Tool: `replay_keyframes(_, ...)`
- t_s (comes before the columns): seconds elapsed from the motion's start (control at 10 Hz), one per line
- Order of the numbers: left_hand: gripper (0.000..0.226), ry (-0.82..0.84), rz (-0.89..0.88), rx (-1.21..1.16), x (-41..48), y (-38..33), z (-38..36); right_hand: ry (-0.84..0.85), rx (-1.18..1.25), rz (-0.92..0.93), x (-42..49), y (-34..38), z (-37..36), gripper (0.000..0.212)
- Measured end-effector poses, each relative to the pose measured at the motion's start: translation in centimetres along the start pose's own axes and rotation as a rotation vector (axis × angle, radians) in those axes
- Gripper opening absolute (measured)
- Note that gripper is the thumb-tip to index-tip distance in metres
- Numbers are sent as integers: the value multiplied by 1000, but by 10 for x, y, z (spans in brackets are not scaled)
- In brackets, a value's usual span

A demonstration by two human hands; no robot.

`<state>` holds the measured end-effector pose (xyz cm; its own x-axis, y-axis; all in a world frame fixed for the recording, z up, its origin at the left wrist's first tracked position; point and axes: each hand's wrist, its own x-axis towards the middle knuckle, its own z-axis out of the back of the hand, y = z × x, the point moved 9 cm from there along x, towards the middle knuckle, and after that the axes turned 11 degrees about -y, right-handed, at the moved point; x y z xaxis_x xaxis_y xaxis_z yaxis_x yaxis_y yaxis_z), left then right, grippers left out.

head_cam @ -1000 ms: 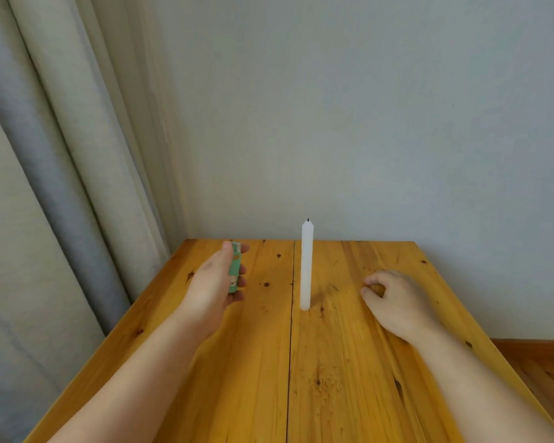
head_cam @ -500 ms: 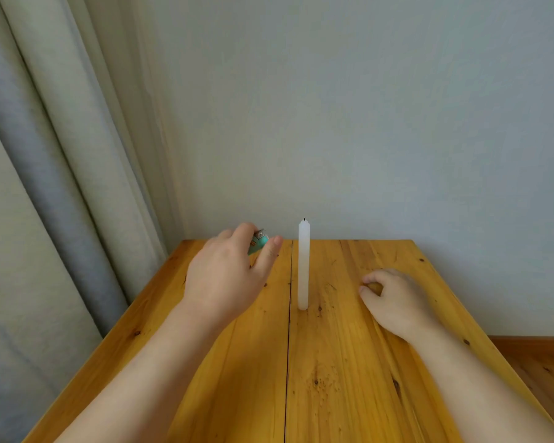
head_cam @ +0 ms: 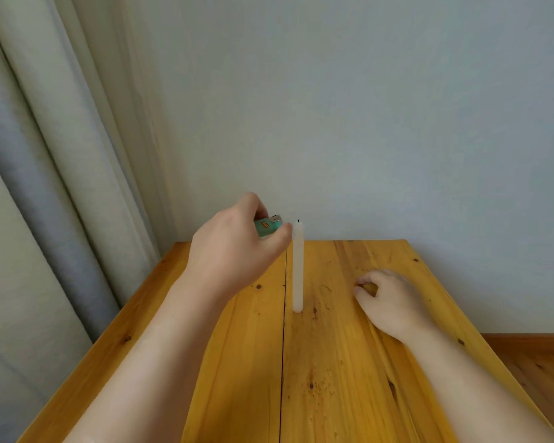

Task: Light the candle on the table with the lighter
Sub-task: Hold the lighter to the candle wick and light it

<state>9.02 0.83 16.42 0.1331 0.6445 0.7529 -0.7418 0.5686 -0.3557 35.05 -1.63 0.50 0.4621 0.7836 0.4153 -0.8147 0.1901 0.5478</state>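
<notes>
A tall white candle (head_cam: 297,266) stands upright on the wooden table (head_cam: 333,378), its black wick unlit at the top. My left hand (head_cam: 234,251) is raised above the table and grips a green lighter (head_cam: 268,227), whose metal head points at the candle's top, just left of the wick. No flame shows. My right hand (head_cam: 390,302) rests on the table to the right of the candle, fingers curled loosely with nothing in them.
Grey and beige curtains (head_cam: 45,187) hang along the left, close to the table's left edge. A plain wall (head_cam: 397,123) stands right behind the table. Wooden floor (head_cam: 541,362) shows at the lower right.
My left hand has lifted the lighter off the table level and carried it up and right to the candle's top. My right hand has stayed in place.
</notes>
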Motion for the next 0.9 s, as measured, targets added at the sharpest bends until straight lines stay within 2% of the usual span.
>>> replay_keyframes(0.4,27,-2,42,4,-1,2,-10,4,-3,-1,0,1,1,26)
replay_keyframes(0.9,19,5,13,-49,-1,-3,-8,6,-1,-8,0,1,1,26)
